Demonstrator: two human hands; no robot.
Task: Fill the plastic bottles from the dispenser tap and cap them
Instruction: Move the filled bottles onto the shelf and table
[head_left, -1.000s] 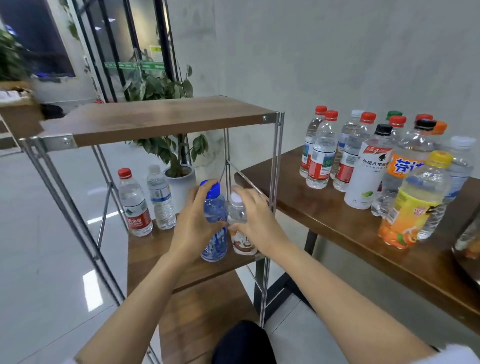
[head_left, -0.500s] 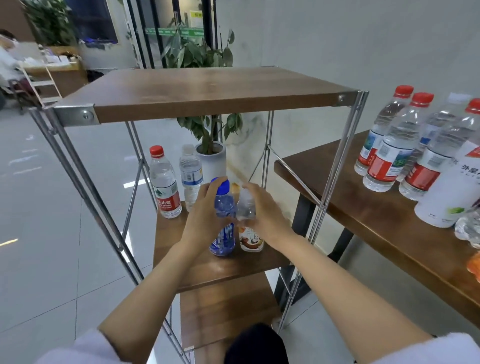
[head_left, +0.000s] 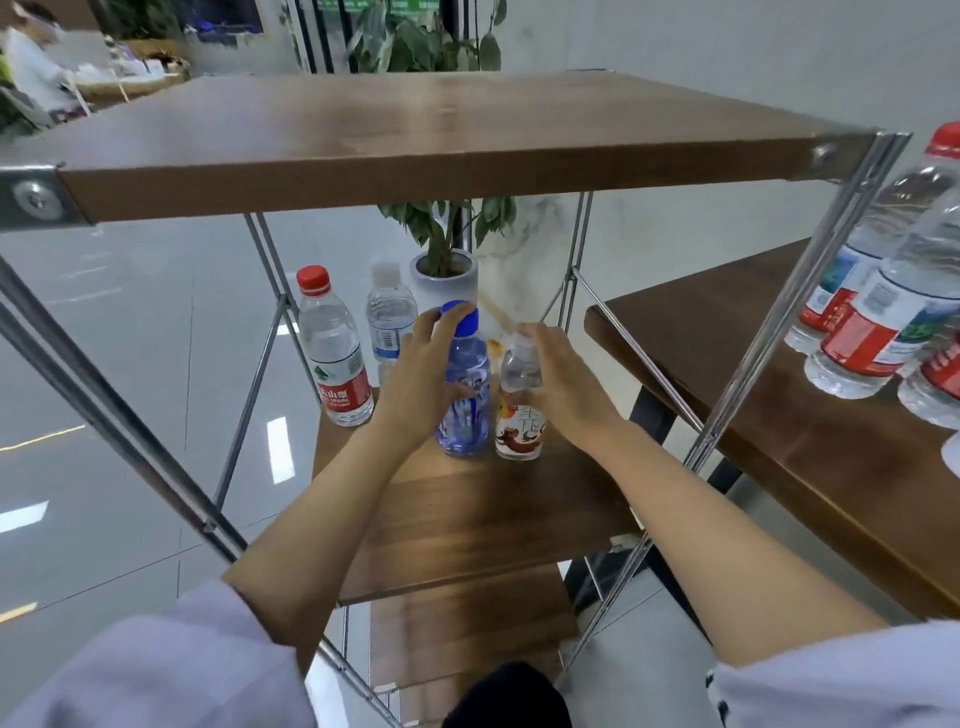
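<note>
A blue bottle with a blue cap (head_left: 466, 384) stands on the middle shelf (head_left: 493, 499) of a wooden rack. My left hand (head_left: 421, 379) is wrapped around its left side. Right beside it stands a small clear bottle with a white cap and a cartoon label (head_left: 519, 400); my right hand (head_left: 566, 384) grips it from the right. Both bottles rest upright on the shelf, touching or nearly touching. No dispenser tap is in view.
A red-capped water bottle (head_left: 335, 353) and a clear-capped one (head_left: 389, 317) stand at the shelf's back left. The rack's top shelf (head_left: 415, 140) overhangs my hands. A wooden table (head_left: 779, 415) at right carries several red-labelled bottles (head_left: 878, 322). A potted plant (head_left: 447, 270) stands behind.
My head has moved closer and lower toward the rack, so the table bottles slid to the right. Both hands stay on the same two bottles on the middle shelf.
</note>
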